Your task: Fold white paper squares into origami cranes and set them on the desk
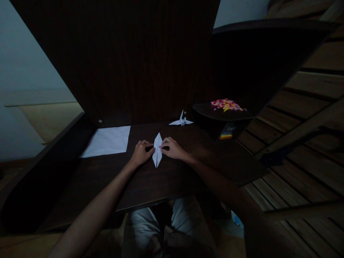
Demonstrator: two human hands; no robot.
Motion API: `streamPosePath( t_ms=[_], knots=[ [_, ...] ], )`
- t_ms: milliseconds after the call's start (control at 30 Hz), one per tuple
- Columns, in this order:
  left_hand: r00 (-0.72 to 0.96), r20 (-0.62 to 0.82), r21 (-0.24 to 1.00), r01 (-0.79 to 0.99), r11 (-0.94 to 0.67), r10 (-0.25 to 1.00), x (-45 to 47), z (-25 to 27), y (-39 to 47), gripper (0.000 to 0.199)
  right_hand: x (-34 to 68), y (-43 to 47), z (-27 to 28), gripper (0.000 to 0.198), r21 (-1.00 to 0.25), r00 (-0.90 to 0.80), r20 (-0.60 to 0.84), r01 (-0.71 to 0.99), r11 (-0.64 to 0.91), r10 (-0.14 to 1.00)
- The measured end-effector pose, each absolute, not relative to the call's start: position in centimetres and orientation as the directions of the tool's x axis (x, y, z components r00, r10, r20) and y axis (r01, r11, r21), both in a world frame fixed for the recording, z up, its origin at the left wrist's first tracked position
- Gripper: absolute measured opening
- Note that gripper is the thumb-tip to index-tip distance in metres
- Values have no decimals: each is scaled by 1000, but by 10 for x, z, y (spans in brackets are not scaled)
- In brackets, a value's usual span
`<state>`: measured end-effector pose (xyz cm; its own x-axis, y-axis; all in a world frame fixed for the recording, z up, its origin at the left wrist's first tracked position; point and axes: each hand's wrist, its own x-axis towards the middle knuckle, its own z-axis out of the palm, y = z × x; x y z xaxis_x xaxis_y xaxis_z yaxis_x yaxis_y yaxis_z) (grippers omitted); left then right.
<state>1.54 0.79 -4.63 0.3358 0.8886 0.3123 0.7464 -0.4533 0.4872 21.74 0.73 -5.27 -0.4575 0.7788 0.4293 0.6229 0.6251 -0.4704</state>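
Observation:
A white sheet of paper folded into a long diamond (157, 156) lies on the dark desk, its points facing away from and toward me. A slit runs up the middle of its near half. My left hand (142, 152) pinches the left edge of the diamond between thumb and fingers. On the opposite edge, my right hand (172, 147) does the same. Behind and to the right of my hands stands a finished white paper crane (182, 121) with spread wings.
Flat white paper (109, 141) lies on the left of the desk (150, 186). A rounded shelf (202, 108) at the right bears a heap of small pink, red and yellow pieces (226, 104). Below it sits a yellow-edged object (225, 136). A tall dark panel (134, 64) closes the back.

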Motion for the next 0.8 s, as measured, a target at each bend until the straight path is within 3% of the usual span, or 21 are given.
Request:
streamPosePath(
  t_ms=[167, 467, 633, 800],
  knots=[
    [346, 294, 499, 739, -452, 891, 14, -46, 9, 33, 219, 6, -50, 18, -461, -549, 432, 547, 699, 715],
    [397, 307, 478, 721, -501, 865, 13, -43, 9, 32, 217, 5, -51, 10, -366, -573, 511, 529, 765, 641],
    [447, 341, 471, 680, -562, 827, 13, -43, 8, 29, 219, 2, -51, 10, -335, -537, 556, 555, 762, 635],
    [465, 381, 509, 616, -601, 799, 14, -37, 4, 30, 219, 5, -54, 10, -312, -559, 506, 591, 744, 657]
  ],
)
